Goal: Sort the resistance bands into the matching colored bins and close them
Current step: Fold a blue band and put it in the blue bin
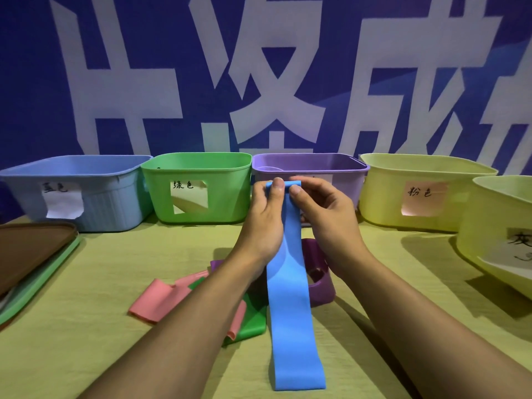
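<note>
Pinching the top edge of a blue resistance band (289, 306) from both sides, the left hand (266, 214) and the right hand (324, 217) hold it up in the head view, in front of the purple bin (312, 165). The fingers (277, 187) of the left hand curl over the band's upper left corner with the thumb on the near face, and the right thumb presses the upper right corner against fingers hidden behind it. From that grip the band hangs as one flat, smooth, matte strip, running down between the two wrists to a squared lower end near the bottom of the view. Beneath the forearms, on the yellow-green bench (100, 283), lie a pink band (157, 300), a green band (250, 321) partly under it, and a purple band (321, 272) looped open just right of the blue one. Along the back stand a blue bin (86, 194), a green bin (198, 188), the purple bin and two yellow bins (414, 194), each with a handwritten label. Stacked lids (31, 254), brown on green, rest at the left edge.
</note>
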Available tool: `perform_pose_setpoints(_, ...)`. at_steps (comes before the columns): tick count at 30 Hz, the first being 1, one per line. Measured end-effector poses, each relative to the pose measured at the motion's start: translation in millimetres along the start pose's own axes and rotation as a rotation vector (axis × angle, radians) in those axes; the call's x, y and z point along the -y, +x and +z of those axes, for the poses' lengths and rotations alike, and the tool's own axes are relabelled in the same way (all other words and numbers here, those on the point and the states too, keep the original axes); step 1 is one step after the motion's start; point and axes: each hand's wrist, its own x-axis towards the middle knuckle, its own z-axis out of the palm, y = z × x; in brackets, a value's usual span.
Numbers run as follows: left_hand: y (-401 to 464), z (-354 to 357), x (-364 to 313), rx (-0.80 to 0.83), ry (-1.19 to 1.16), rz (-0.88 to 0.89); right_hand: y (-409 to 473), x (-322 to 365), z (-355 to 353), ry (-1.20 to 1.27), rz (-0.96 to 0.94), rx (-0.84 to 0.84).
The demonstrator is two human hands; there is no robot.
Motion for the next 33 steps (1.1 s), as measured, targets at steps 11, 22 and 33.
perform_pose_setpoints(11, 2, -5, -2, -0.061, 0.001, 0.009, 3, -6, -2, -0.086, 0.041, 0.002)
perform_pose_setpoints(22, 2, -6, -3, -0.064, -0.020, 0.001, 7, -7, -3, -0.106, 0.028, -0.021)
perform_pose_setpoints(33, 7, -11, -1, -0.008, -0.043, 0.015, 3, -1, -2, -0.103, 0.095, -0.035)
